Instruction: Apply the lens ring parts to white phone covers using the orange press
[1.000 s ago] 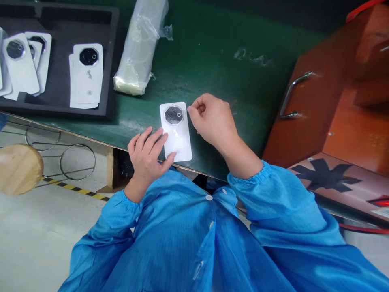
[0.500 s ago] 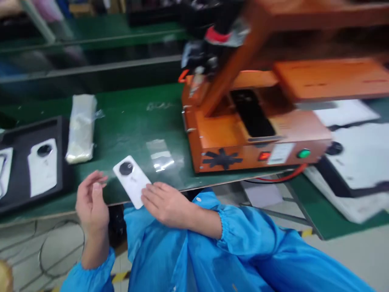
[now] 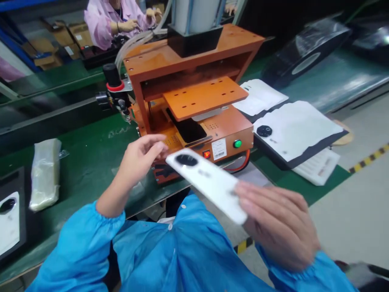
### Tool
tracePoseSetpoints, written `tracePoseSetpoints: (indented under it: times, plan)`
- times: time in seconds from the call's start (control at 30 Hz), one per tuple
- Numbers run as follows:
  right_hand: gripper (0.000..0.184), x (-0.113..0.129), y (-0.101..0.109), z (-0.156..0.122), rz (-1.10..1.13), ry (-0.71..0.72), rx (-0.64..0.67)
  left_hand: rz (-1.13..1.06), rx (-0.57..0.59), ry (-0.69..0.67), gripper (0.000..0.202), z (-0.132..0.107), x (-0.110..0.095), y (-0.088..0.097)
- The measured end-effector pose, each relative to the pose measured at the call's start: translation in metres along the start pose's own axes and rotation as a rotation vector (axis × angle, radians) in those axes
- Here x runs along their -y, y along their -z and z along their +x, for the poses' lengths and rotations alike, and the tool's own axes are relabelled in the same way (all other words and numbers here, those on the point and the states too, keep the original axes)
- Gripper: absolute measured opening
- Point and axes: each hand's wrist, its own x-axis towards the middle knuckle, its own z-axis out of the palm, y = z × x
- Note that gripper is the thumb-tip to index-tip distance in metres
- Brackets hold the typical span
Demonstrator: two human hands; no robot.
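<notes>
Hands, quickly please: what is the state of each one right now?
Left hand: open, fingers near the top end of the white phone back cover; contact unclear.
Right hand: closed on the cover's lower end.

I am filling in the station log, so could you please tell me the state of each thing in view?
White back cover: lifted off the bench, held in right hand.
Left hand: open, fingertips beside the cover's camera end.
Orange press: plate raised, red switch lit.
Wrapped bundle: lying on the green bench.
</notes>
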Motion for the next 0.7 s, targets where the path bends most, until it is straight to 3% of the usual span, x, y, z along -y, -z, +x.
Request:
tracePoseSetpoints:
  times: [0.07, 0.17, 0.23, 0.33, 0.43, 0.57, 0.63, 0.7]
  plan:
    - [0.029, -0.026, -0.015, 0.002, -0.201, 0.029, -0.124, -0.152, 0.099, 0.078, 0.046, 0.024, -0.010, -0.024]
    - [0.027, -0.068, -0.063, 0.016, -0.345, 0.058, -0.314, -0.337, 0.167, 0.104, 0.048, 0.051, -0.020, -0.057]
    - [0.022, -0.092, -0.095, 0.028, -0.361, 0.005, -0.300, -0.394, 0.094, 0.058, 0.035, 0.067, -0.022, -0.072]
    - [0.028, -0.110, -0.125, 0.044, -0.236, -0.110, -0.141, -0.380, -0.072, -0.004, 0.016, 0.091, -0.017, -0.082]
    - [0.034, -0.108, -0.130, 0.056, -0.052, -0.186, 0.031, -0.354, -0.175, 0.001, 0.013, 0.114, -0.009, -0.082]
    - [0.037, -0.103, -0.119, 0.063, 0.028, -0.256, 0.260, -0.368, -0.279, 0.111, 0.015, 0.130, -0.002, -0.084]
    - [0.035, -0.105, -0.115, 0.064, 0.034, -0.263, 0.317, -0.369, -0.313, 0.179, 0.016, 0.118, -0.001, -0.086]
    - [0.033, -0.109, -0.115, 0.063, 0.027, -0.270, 0.336, -0.332, -0.299, 0.145, 0.012, 0.088, 0.000, -0.085]
